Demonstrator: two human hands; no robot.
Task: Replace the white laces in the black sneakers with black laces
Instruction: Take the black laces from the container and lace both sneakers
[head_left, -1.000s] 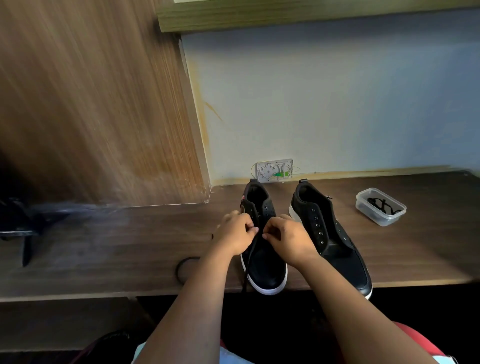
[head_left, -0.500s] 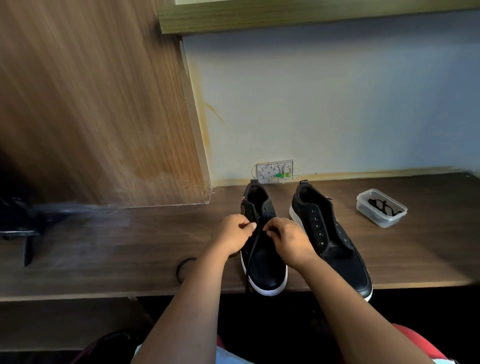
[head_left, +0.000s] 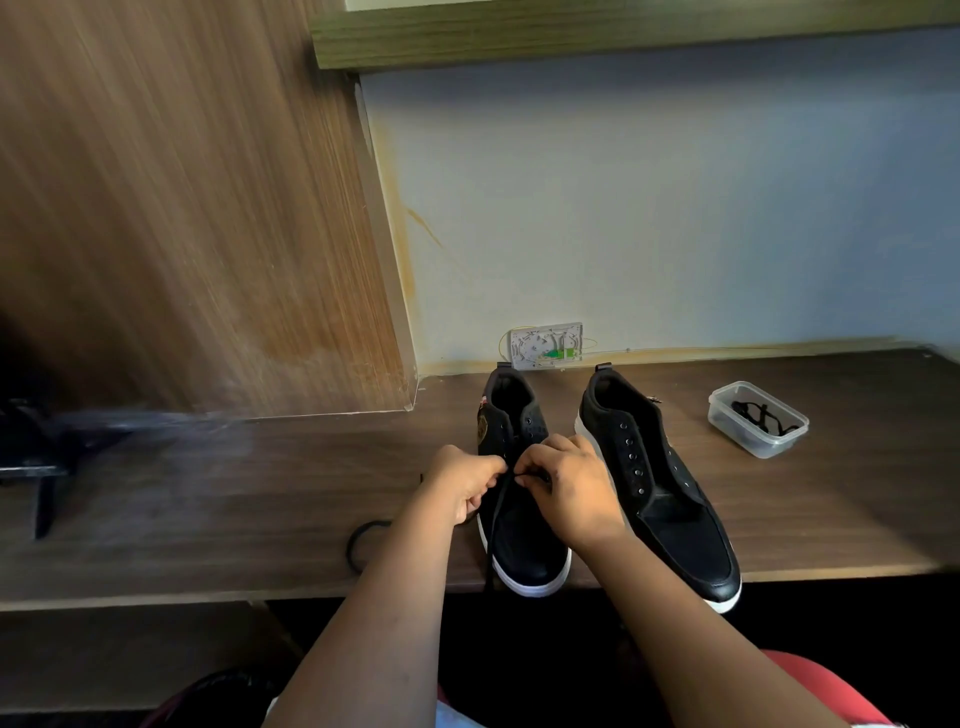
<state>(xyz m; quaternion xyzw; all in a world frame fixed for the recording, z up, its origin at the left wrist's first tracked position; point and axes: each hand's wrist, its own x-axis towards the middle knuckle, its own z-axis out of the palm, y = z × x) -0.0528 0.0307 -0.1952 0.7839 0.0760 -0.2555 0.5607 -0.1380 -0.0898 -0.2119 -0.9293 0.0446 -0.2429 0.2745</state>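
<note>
Head view: lacing the left sneaker (head_left: 519, 499) with a black lace (head_left: 496, 525), on the bench (head_left: 208, 499).

My left hand (head_left: 465, 488) and right hand (head_left: 563, 488) meet over its eyelets, fingers curled, each pinching the lace; one tail drops past the toe. The right sneaker (head_left: 654, 483) stands just beside, eyelets bare. A clear tub (head_left: 758, 418) holds another black lace. Next, I judge: thread the next eyelet and pull even. Which eyelet is hidden under my hands; no white laces visible.
</note>
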